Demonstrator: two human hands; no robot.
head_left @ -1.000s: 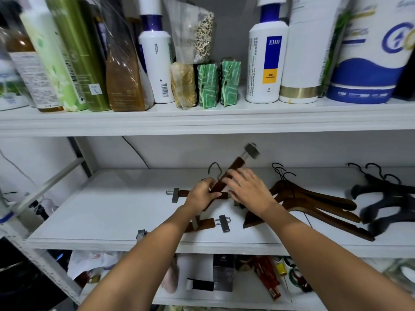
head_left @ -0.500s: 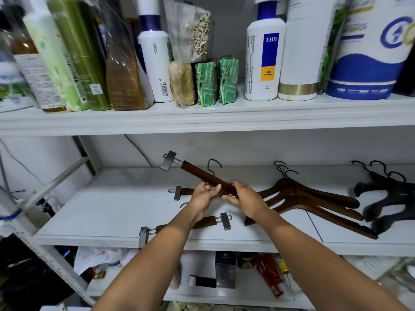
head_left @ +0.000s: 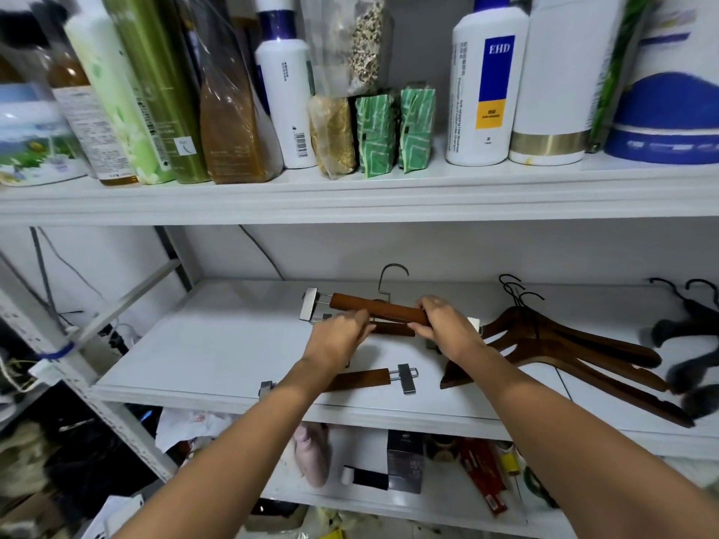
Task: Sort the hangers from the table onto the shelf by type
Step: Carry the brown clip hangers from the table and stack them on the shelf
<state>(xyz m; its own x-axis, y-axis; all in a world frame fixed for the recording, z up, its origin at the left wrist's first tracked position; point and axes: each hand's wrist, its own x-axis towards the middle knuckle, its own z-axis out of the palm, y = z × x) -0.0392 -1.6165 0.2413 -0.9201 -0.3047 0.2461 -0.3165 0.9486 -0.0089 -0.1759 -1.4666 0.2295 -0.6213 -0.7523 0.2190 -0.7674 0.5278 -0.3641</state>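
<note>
A brown wooden clip hanger [head_left: 373,306] with metal clips and a wire hook lies almost level just above the white middle shelf [head_left: 218,344]. My right hand [head_left: 447,330] grips its right end. My left hand [head_left: 336,338] reaches in from the left, its fingers fairly straight and touching the underside of the bar. A second clip hanger [head_left: 393,329] lies right under the held one. A third clip hanger [head_left: 363,380] lies near the shelf's front edge, partly hidden by my left forearm.
Stacked brown coat hangers [head_left: 583,346] lie to the right on the same shelf, with black flocked hangers [head_left: 692,332] at the far right. Bottles and packets crowd the upper shelf [head_left: 350,196]. Boxes and clutter fill the shelf below.
The held clip hanger swung from steeply tilted to nearly level and came down over the other clip hanger. My left hand loosened from a grip to a touch.
</note>
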